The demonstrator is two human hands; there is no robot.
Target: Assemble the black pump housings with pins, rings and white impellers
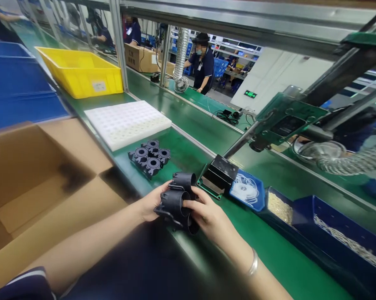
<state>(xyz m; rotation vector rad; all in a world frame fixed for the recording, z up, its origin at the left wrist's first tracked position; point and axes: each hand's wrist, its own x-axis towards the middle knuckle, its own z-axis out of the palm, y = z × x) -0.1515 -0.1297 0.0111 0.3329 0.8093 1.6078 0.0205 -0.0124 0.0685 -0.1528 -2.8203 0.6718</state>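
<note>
A black plastic part with several round cups (175,200) is held over the near edge of the green bench. My left hand (152,205) grips it from the left side, partly hidden behind it. My right hand (206,212) holds it from the right, with fingertips at the cup openings. Beyond it, a similar black part with ringed openings (153,162) lies on the bench, close to a white foam tray (128,121). To the right are a black block fixture (220,173) and a blue tray of clear, thin rings (245,189).
An open cardboard box (50,166) stands at the left, below blue crates (19,83) and a yellow bin (81,73). Blue bins (340,225) of small parts line the right. A green machine head (287,121) overhangs the bench. A person (203,64) stands across it.
</note>
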